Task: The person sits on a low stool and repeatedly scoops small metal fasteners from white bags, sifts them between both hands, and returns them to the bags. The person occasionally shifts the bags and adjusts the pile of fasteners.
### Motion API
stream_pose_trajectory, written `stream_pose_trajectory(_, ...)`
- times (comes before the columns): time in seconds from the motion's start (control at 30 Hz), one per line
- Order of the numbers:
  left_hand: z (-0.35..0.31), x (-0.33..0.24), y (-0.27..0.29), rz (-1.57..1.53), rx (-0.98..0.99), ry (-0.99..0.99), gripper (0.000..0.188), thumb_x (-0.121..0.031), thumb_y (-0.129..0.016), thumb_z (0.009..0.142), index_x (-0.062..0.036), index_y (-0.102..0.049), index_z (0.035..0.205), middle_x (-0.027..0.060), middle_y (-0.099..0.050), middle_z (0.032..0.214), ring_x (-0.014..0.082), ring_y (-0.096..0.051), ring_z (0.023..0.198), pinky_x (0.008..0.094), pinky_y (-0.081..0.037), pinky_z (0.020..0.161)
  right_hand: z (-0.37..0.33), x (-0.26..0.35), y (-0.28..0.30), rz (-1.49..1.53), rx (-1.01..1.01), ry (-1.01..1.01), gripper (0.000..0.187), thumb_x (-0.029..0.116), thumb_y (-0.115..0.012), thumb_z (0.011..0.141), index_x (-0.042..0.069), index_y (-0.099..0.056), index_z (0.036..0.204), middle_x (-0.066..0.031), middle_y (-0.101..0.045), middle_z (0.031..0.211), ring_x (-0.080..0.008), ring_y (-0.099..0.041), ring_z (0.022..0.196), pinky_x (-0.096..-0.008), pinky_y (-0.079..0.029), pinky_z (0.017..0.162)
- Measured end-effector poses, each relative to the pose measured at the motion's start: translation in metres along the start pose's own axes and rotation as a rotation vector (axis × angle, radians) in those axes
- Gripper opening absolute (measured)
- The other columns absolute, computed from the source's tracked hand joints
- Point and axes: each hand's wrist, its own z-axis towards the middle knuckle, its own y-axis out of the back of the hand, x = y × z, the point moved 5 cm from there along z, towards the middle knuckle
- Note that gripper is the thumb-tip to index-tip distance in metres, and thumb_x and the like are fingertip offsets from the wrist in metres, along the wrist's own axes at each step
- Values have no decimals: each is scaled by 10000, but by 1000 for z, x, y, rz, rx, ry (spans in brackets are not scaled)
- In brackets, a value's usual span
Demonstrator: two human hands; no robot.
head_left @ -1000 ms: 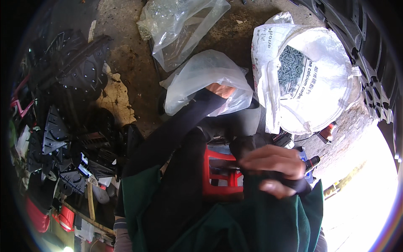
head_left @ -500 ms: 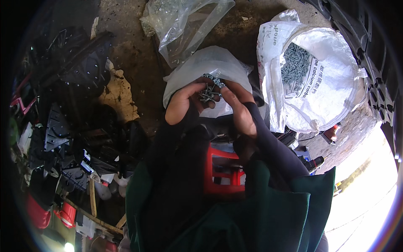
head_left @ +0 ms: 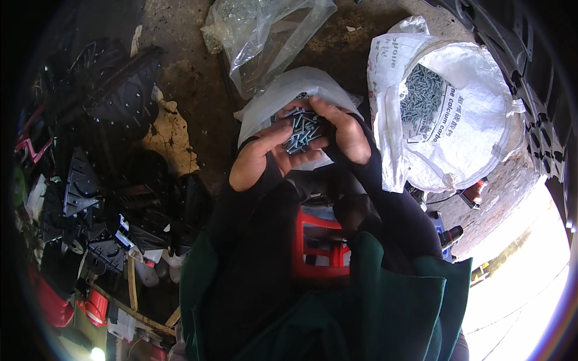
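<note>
A heap of small silver screws (head_left: 302, 130) lies cupped between my two hands, over the mouth of a white plastic bag (head_left: 304, 77). My left hand (head_left: 259, 157) is curled under the heap from the left, its fingers reaching along the near side. From the right, my right hand (head_left: 344, 131) closes round the same screws, thumb toward the far side and its other fingers partly hidden. More screws show faintly inside the bag beyond my hands.
At right stands a white woven sack (head_left: 475, 138) with many screws inside. A clear plastic bag (head_left: 265, 42) lies at the far side. Black plastic parts (head_left: 84, 186) crowd the left. A red stool (head_left: 298, 246) is below me; a drill (head_left: 450, 236) lies at right.
My hands have opened a little and tilted, so the screw heap shows more fully. The screws at my right fingertips now lie with the rest; my right hand has shifted slightly farther away.
</note>
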Motion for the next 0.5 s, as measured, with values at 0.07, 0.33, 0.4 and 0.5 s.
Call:
stream_pose_trajectory(0.07, 0, 1, 0, 26, 15, 26, 482, -229, -438, 976, -20, -358, 1403, 171, -584, 1182, 258, -619, 1003, 366, -497, 882, -2, -1, 2, -31, -10, 2, 404, 302, -409, 982, -27, -628, 1062, -105, -658, 846, -160, -600, 645, -275, -487, 600)
stream_pose_trajectory(0.33, 2, 6, 13, 40, -73, 54, 437, -173, -481, 964, -5, -415, 1362, 171, -632, 1115, 254, -640, 951, 366, -498, 832, -3, -2, 3, 84, 88, -7, 407, 240, -426, 979, -95, -588, 1145, -152, -647, 1017, -187, -611, 869, -297, -483, 805)
stream_pose_trajectory(0.4, 2, 5, 16, 17, -56, 41, 405, -162, -493, 964, 15, -450, 1326, 179, -641, 1087, 263, -653, 932, 363, -509, 803, -4, -3, 5, 109, 51, -6, 400, 213, -429, 967, -101, -564, 1175, -150, -639, 1018, -186, -594, 847, -303, -472, 805)
stream_pose_trajectory(0.5, 1, 3, 21, -46, -23, 0, 366, -151, -505, 966, 46, -498, 1274, 200, -653, 1049, 281, -674, 916, 352, -530, 756, -8, -14, 11, 260, -65, -137, 408, 174, -438, 941, -119, -517, 1213, -185, -626, 1079, -205, -588, 852, -326, -462, 839)
